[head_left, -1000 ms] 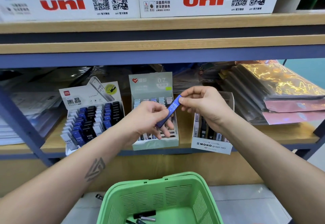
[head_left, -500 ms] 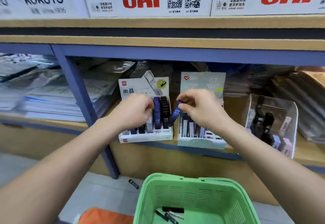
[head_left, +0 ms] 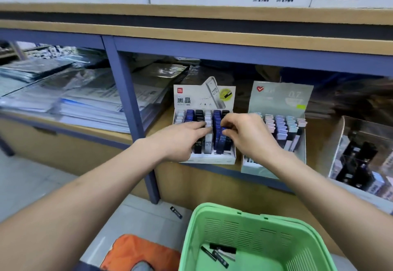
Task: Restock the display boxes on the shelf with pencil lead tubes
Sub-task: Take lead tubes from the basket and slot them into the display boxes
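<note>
At the white display box, a blue tube goes in
Right hand fingers pinch it; left hand fingers lie flat at 9 o'clock; next, push it down

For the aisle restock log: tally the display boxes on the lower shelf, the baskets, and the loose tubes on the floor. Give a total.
Display boxes: 3 (white box, pale green box, clear box)
Baskets: 1 (green basket)
Loose tubes on the floor: 1 (black tube)
Total: 5
</note>
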Available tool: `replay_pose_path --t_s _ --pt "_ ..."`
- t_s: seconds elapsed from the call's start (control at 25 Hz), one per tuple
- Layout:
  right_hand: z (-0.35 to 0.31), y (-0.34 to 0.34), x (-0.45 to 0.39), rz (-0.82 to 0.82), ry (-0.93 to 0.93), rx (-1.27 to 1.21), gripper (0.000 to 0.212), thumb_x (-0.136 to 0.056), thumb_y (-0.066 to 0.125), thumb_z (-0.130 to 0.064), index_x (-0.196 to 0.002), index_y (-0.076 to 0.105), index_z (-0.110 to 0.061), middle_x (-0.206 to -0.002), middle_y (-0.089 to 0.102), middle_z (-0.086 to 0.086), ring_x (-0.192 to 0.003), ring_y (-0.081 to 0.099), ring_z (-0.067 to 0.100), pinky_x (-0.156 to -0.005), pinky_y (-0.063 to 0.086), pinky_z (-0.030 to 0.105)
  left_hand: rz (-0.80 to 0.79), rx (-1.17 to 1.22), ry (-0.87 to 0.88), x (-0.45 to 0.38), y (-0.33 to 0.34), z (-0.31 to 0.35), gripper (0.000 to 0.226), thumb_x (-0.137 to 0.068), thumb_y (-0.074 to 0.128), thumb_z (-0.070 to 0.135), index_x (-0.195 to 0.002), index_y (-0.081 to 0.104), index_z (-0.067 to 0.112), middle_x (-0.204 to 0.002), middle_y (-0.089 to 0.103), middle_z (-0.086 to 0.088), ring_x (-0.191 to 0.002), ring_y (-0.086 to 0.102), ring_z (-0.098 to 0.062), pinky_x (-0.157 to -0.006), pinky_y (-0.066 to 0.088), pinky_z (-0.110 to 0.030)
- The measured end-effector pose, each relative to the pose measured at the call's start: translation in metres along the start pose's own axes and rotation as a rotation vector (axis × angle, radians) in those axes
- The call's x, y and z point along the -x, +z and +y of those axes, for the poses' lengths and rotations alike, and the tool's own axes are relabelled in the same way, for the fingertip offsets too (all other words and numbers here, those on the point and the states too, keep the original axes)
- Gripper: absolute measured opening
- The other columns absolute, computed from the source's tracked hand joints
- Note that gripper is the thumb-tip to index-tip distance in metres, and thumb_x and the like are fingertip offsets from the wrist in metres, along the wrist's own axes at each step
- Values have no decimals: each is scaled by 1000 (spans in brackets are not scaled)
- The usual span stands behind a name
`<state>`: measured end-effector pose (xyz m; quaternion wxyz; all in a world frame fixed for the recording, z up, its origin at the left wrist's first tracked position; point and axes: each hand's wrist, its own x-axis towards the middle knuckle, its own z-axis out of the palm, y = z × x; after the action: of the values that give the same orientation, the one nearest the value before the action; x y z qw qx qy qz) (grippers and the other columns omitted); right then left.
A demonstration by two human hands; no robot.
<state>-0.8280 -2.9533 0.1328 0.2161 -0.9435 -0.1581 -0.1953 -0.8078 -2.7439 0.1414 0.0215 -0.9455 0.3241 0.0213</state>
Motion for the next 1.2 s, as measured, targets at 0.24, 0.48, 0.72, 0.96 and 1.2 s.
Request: replay_pose_path --t_s 0.24,0.48,0.72,0.96,1.2 --pt "-2 8 -5 -44 -35 61 18 -96 63 -12 -109 76 -17 -102 72 7 -96 66 31 -81 55 43 8 -2 -11 -3 4 3 81 -90 45 2 -161 10 21 -168 10 0 -154 14 -17 -122 22 -32" --pt "-3 20 1 -49 -108 303 34 -92 60 -3 -118 75 -18 -97 57 2 -91 60 31 -66 53 40 4 -15 -11 -5 5 2 82 -89 47 2 -161 12 21 -168 14 1 -153 16 -17 -122 24 -34" --pt "-11 3 24 86 -83 99 35 -92 55 -5 -125 67 -13 -105 66 4 -99 63 30 -75 55 47 303 -49 27 3 3 10 53 -83 50 2 -135 51 9 -136 51 -8 -127 46 -28 -100 45 -43" --pt "-18 37 69 -132 64 -59 22 -91 56 -16 -104 73 -21 -104 74 0 -98 67 26 -81 55 42 268 40 -42 33 30 48 8 -92 48 19 -100 45 19 -105 56 -3 -97 58 -26 -66 34 -34" --pt "8 101 114 -490 335 -58 23 -86 56 -18 -99 75 -24 -102 75 4 -97 70 30 -82 57 39 -67 122 -121 44 109 53 7 -90 49 18 -95 45 15 -111 62 -13 -103 62 -38 -78 49 -43"
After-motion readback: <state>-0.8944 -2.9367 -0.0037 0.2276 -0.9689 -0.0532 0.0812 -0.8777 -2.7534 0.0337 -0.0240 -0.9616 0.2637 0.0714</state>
